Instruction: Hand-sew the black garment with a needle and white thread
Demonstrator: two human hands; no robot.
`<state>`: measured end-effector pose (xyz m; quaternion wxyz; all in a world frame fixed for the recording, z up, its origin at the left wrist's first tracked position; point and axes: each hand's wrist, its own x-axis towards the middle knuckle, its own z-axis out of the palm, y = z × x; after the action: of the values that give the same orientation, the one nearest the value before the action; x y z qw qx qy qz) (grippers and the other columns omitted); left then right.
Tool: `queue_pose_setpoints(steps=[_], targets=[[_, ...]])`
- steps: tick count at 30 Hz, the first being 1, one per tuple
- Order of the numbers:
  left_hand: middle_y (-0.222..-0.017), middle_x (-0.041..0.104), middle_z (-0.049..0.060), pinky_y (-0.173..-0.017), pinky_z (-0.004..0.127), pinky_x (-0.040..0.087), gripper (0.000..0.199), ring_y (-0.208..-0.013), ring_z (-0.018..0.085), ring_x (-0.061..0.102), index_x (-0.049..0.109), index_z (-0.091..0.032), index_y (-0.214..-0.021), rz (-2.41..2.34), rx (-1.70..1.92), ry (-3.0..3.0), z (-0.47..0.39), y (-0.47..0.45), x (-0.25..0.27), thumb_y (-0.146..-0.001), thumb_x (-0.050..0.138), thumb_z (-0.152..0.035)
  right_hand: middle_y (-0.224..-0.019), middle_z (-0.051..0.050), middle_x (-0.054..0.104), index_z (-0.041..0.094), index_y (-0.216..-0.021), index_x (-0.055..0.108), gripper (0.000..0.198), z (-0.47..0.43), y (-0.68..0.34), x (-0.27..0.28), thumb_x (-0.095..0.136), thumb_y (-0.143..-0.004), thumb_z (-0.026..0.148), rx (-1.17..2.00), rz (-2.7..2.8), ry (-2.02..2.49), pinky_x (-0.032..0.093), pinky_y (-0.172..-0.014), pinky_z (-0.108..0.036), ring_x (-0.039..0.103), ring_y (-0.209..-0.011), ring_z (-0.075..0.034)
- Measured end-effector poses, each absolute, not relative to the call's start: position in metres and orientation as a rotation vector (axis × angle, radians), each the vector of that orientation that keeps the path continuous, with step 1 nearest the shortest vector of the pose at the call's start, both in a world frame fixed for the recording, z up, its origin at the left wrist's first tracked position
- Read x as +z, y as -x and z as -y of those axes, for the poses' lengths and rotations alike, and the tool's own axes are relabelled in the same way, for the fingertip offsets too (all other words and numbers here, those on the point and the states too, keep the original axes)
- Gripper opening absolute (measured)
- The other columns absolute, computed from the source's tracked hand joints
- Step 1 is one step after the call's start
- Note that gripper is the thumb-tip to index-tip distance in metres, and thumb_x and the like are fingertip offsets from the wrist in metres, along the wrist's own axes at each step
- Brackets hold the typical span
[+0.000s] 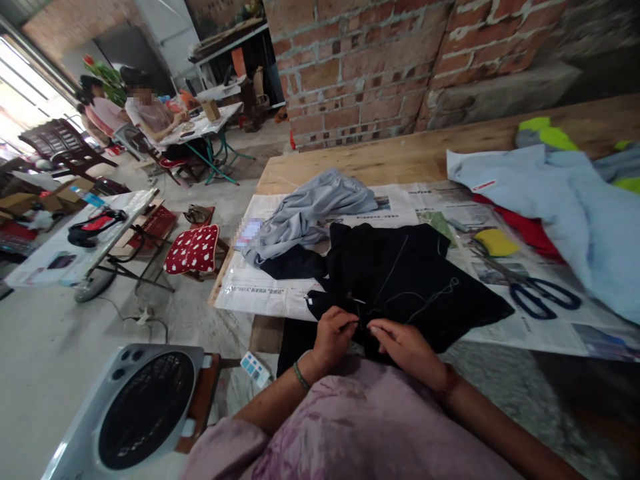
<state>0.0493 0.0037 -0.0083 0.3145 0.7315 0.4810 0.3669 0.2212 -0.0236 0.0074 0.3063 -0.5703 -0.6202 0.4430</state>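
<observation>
Black cloth (400,263) spills past the near edge of the desk (300,168), so its weight could drag it down; left hand (330,339) and right hand (407,347) each pinch tight, the left grip on the cloth, the right's contents too small to tell; beyond, loose pale thread (430,294) could snag.

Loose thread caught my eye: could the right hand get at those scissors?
Probably yes: the scissors lie uncovered on newspaper, and only low-lying black fabric separates them from the right hand.
</observation>
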Motion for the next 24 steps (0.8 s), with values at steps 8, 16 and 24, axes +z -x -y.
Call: queue_pose_setpoints(steps=[8, 16, 24], targets=[[-0.079, 0.054, 0.002, -0.064, 0.022, 0.045, 0.017, -0.073, 0.011, 0.053, 0.069, -0.021, -0.085, -1.234, 1.045, -1.708, -0.002, -0.053, -0.008, -0.075, 0.058, -0.013, -0.091, -0.005, 0.063, 0.021, -0.082, 0.067, 0.021, -0.025, -0.251, 0.046, 0.051, -0.078, 0.034, 0.632, 1.8, 1.473, 0.042, -0.082, -0.033, 0.055, -0.087, -0.019], [-0.08, 0.054, 0.002, -0.067, 0.024, 0.045, 0.012, -0.075, 0.011, 0.053, 0.068, -0.02, -0.082, -1.223, 1.167, -1.572, -0.001, -0.051, -0.01, -0.075, 0.06, -0.017, -0.087, -0.005, 0.065, 0.019, -0.076, 0.069, 0.026, -0.033, -0.216, 0.019, 0.053, -0.075, 0.038, 1.211, 1.811, 1.276, 0.042, -0.082, -0.031, 0.058, -0.086, -0.017], [-0.077, 0.056, 0.001, -0.069, 0.026, 0.045, 0.011, -0.073, 0.012, 0.054, 0.068, -0.019, -0.081, -1.214, 1.135, -1.544, -0.004, -0.058, -0.01, -0.073, 0.061, -0.015, -0.073, 0.0, 0.063, 0.017, -0.071, 0.065, 0.022, -0.032, -0.215, 0.02, 0.057, -0.067, 0.037, 1.376, 1.581, 1.449, 0.04, -0.07, -0.025, 0.054, -0.07, -0.012]])
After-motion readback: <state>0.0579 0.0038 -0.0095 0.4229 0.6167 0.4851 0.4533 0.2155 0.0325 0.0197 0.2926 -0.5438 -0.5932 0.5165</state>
